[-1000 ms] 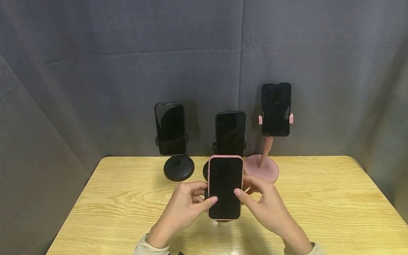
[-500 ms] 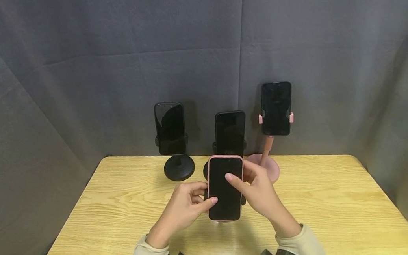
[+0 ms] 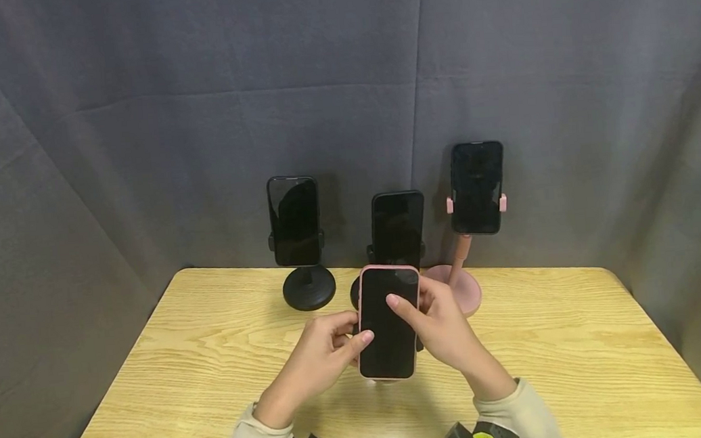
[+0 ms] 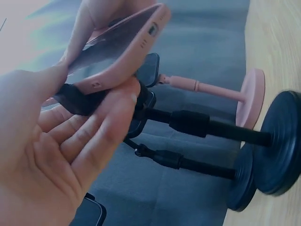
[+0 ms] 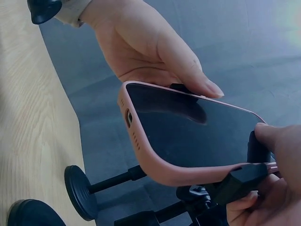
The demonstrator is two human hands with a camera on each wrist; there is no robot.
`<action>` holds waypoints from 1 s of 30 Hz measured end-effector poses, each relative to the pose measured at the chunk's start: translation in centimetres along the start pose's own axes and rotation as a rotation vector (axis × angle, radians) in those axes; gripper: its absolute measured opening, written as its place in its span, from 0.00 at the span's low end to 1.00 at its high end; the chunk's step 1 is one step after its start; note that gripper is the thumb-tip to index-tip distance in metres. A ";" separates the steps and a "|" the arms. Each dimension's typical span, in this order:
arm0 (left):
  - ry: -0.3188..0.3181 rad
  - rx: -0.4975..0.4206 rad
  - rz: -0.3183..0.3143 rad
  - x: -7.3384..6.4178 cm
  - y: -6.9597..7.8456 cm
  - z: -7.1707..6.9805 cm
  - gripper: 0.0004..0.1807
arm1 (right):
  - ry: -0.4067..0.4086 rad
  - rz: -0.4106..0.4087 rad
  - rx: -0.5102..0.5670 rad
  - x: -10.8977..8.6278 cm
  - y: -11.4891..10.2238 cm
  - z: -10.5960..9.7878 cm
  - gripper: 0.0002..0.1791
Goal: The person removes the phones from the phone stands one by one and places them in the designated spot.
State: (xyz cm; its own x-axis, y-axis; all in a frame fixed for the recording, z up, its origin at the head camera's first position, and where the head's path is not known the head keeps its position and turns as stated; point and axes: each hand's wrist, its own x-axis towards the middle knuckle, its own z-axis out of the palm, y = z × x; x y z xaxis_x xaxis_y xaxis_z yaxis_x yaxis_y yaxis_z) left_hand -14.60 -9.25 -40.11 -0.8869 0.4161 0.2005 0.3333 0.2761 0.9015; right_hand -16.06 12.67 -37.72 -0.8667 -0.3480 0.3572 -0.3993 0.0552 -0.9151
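A phone in a pink case (image 3: 389, 338) faces me at the middle of the table, tilted back on a black phone stand. The black clamp (image 5: 242, 183) of that stand reaches around the case's side edge. My left hand (image 3: 312, 364) holds the phone's left edge low down, thumb at the screen's border and fingers behind, close to the clamp. Higher up on the right edge, my right hand (image 3: 452, 327) grips the phone, its thumb lying on the screen. The stand's black pole (image 4: 225, 132) and round base (image 4: 282, 141) show in the left wrist view.
Behind stand two more black phones in black stands, one left (image 3: 294, 221) and one centre (image 3: 397, 226). A third black phone (image 3: 478, 188) sits in a taller pink stand (image 3: 465, 292) at the right. Grey curtain (image 3: 198, 134) backs the wooden table (image 3: 185, 380).
My right hand has moved up along the phone's right edge, its thumb now higher on the screen. My left thumb has shifted slightly upward. The phone stays in about the same place.
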 end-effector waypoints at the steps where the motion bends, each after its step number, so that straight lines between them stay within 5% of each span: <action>1: 0.007 0.029 0.014 0.0 0.0 0.0 0.10 | -0.002 -0.003 0.000 0.0 0.0 0.0 0.15; 6: 0.046 0.161 0.074 -0.1 0.1 0.2 0.11 | -0.010 -0.025 0.004 0.1 0.1 -0.1 0.15; 13: 0.083 0.147 0.144 0.0 -0.4 0.7 0.10 | -0.013 -0.036 0.034 0.1 0.3 -0.2 0.15; 23: 0.412 0.225 0.443 0.7 -2.7 3.2 0.05 | 0.003 -0.027 0.038 0.3 0.5 -0.3 0.15; 30: 0.486 0.206 0.527 0.9 -3.3 3.8 0.06 | 0.024 -0.036 0.039 0.5 0.4 -0.1 0.14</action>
State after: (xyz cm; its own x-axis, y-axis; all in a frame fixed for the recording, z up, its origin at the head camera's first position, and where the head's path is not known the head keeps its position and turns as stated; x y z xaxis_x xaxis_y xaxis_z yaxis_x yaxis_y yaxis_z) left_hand -15.24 -6.46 -44.35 -0.6184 0.1214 0.7764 0.7644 0.3224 0.5584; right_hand -16.65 12.66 -37.87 -0.8591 -0.3269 0.3939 -0.4187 0.0063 -0.9081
